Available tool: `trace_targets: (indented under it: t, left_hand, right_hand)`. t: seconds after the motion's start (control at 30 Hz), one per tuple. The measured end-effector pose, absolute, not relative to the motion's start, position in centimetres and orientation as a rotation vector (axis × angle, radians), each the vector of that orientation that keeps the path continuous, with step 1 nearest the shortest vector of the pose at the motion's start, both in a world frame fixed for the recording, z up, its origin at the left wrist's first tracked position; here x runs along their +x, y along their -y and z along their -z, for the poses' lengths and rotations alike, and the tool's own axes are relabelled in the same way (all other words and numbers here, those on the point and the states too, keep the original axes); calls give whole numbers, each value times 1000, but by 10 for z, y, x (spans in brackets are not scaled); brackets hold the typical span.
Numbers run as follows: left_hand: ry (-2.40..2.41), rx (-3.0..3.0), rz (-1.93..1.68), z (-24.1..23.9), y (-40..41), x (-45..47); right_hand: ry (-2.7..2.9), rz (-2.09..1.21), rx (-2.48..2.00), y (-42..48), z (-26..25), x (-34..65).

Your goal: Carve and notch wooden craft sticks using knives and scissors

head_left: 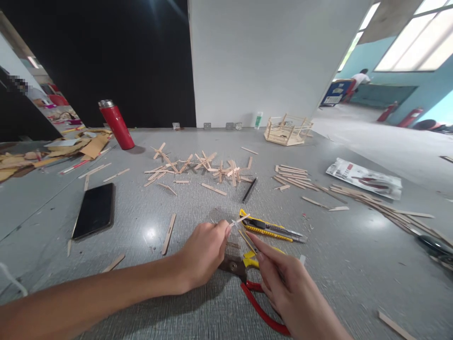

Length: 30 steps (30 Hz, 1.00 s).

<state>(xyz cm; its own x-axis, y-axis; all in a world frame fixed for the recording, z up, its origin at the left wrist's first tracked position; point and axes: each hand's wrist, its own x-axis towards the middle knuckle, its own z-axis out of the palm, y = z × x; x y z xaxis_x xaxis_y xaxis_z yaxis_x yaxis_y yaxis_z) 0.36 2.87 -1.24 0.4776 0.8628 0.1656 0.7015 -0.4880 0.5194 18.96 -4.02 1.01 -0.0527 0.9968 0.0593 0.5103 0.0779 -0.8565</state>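
Note:
My left hand (203,252) is closed in a pinch on a short wooden stick piece (239,220), held just above the grey floor. My right hand (286,283) lies to its right with fingers stretched out, the fingertips touching a thin stick (247,240) near the left hand. Under my right hand lie red-handled pliers (253,293). A yellow utility knife (271,229) rests just beyond both hands.
Loose wooden sticks and glued stick crosses (198,165) are scattered ahead; more sticks (295,179) lie to the right. A black phone (95,210) lies left, a red flask (115,123) behind it, a stick-built frame (287,130) by the white wall, a plastic packet (364,178) at right.

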Motion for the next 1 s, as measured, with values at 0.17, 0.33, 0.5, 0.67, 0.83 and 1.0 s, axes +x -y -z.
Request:
trace_targets:
  t: [0.17,0.33,0.5,0.67,0.83,1.0]
  left_hand:
    - [-1329,2341,-608,13,-29,6]
    - [-1286,2351,-619,19,-31,3]
    - [-1220,2372,-597,19,-29,1]
    - [-1289,2350,-584,17,-26,4]
    - [-1364,2325,-589,13,-26,6]
    - [-1368,2329,-588,15,-27,6]
  right_hand:
    - [1659,-823,-1493,43,-8,189]
    - [1645,-918,-1580,44,-7,190]
    - [1631,-962,-1511,42,-6,190]
    - [1623,-935,-1505,40,-7,186]
    - [1599,-930,-1531,41,-5,185]
    - [1588,-949,-1545,42,3,188]
